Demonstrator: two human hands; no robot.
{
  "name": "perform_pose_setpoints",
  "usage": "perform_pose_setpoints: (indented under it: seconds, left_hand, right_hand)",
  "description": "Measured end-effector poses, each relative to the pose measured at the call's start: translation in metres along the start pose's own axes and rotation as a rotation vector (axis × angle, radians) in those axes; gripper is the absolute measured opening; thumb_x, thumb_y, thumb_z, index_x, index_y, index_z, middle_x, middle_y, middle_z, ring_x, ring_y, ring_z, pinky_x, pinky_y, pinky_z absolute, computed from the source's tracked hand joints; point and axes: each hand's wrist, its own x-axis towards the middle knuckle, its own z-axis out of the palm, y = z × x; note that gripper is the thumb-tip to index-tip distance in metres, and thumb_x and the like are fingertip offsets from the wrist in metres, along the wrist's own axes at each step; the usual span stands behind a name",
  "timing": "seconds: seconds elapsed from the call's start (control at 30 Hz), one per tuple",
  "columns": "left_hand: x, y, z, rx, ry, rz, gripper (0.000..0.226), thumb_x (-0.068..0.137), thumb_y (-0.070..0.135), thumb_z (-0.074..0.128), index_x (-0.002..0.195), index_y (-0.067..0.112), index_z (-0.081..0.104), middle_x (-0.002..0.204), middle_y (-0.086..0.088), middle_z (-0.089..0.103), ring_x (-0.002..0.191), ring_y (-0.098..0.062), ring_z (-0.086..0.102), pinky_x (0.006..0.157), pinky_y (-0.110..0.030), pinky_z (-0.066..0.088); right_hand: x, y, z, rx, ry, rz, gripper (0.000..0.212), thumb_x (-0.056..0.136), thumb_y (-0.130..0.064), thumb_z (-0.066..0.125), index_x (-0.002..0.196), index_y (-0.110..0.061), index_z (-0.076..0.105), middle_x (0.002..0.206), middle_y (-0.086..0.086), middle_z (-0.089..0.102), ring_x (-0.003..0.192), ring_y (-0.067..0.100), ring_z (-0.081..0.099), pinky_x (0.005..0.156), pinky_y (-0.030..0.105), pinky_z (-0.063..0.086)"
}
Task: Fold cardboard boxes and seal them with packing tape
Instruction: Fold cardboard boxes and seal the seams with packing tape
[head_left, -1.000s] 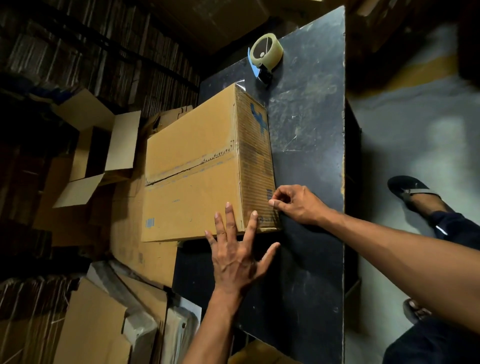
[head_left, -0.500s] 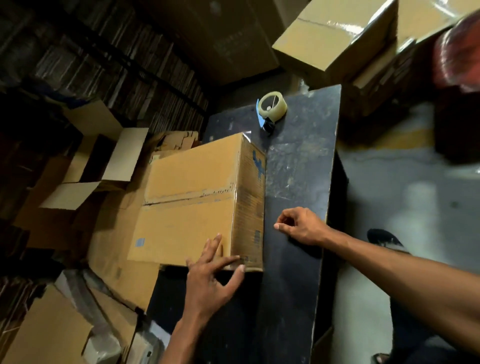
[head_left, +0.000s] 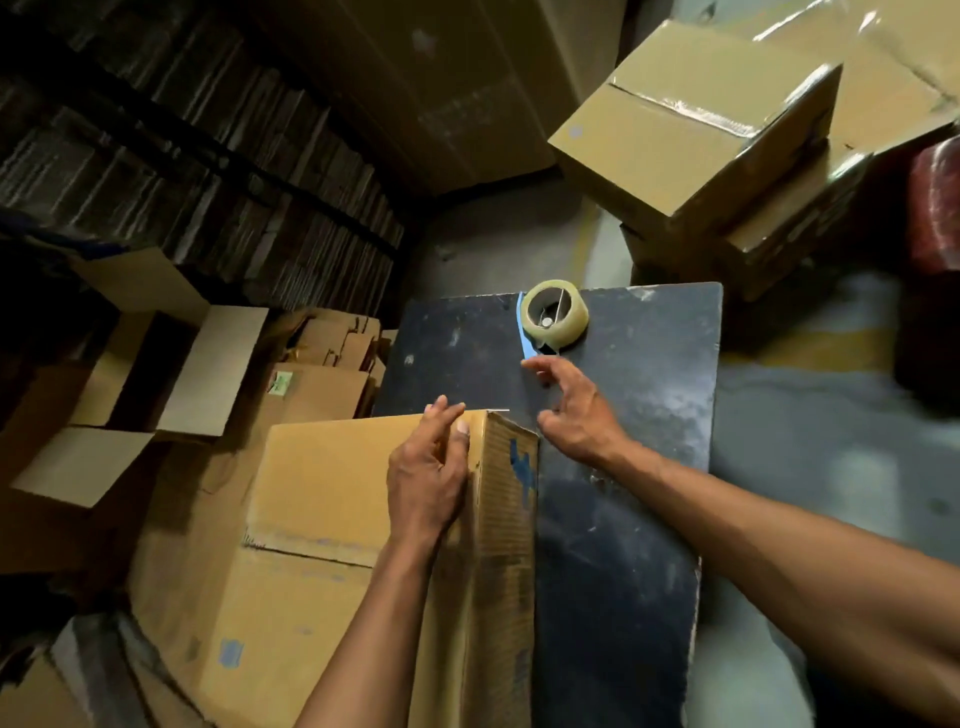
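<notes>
Box (head_left: 332, 519) folded, top seam untaped; left hand (head_left: 428, 478) lies flat-fingered on it, right hand (head_left: 576, 410) reaches empty, fingers spread, toward tape dispenser (head_left: 553, 317); sealing outstanding.

This is a storeroom or packing room for cardboard. Left of the dark table (head_left: 649, 415), flat cardboard sheets (head_left: 208, 171) stand in tight rows, with open boxes (head_left: 171, 374) below them. Behind the table, taped boxes (head_left: 691, 140) are piled on a concrete floor (head_left: 810, 447).
</notes>
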Motion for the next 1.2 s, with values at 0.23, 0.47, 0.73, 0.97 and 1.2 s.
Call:
perform_pose_setpoints:
  seconds: [0.23,0.47,0.73,0.97,1.2]
  left_hand:
    - [0.006,-0.019,0.022,-0.007,0.044,0.019,0.035,0.099,0.033,0.057,0.132,0.044,0.06,0.15,0.01,0.055,0.146,0.001,0.039,0.125,-0.048,0.029]
    - [0.005,-0.024,0.026,-0.007,0.03,0.008,0.035,0.101,0.034,0.057,0.136,0.036,0.064,0.151,0.012,0.054,0.147,0.001,0.036,0.126,-0.036,0.021]
    - [0.005,-0.028,0.028,0.014,0.031,0.029,0.037,0.102,0.035,0.055,0.139,0.036,0.061,0.153,0.013,0.051,0.148,0.001,0.035,0.126,-0.035,0.02]
    - [0.005,-0.028,0.028,-0.004,0.045,0.023,0.036,0.101,0.032,0.056,0.137,0.034,0.063,0.151,0.011,0.053,0.147,0.002,0.036,0.127,-0.04,0.022]
    - [0.004,-0.029,0.028,-0.037,0.043,0.012,0.036,0.101,0.032,0.057,0.136,0.039,0.06,0.152,0.012,0.053,0.148,0.0,0.036,0.127,-0.048,0.023]
  right_hand:
    - [-0.022,0.027,0.032,-0.075,-0.313,-0.055,0.091,0.08,0.002,0.054,0.163,-0.024,0.028,0.166,-0.002,0.034,0.151,0.006,0.03,0.123,0.027,0.03]
    - [-0.078,0.041,0.073,-0.342,-0.319,-0.167,0.11,0.091,-0.017,0.06,0.158,-0.024,-0.028,0.167,-0.004,-0.032,0.157,0.012,-0.018,0.129,0.047,0.011]
    - [-0.045,0.031,0.045,-0.198,-0.147,-0.091,0.099,0.079,-0.011,0.049,0.166,-0.021,0.003,0.173,-0.004,0.006,0.158,0.01,0.01,0.123,0.056,0.027]
    - [-0.064,0.027,0.072,-0.212,-0.282,-0.21,0.098,0.09,-0.017,0.054,0.163,-0.014,-0.013,0.17,0.002,-0.025,0.158,0.02,-0.016,0.125,0.063,0.007]
    - [-0.047,0.024,0.021,-0.061,-0.066,-0.203,0.055,0.094,-0.043,0.054,0.145,-0.024,0.058,0.158,-0.005,0.046,0.148,0.013,0.038,0.118,0.054,0.036]
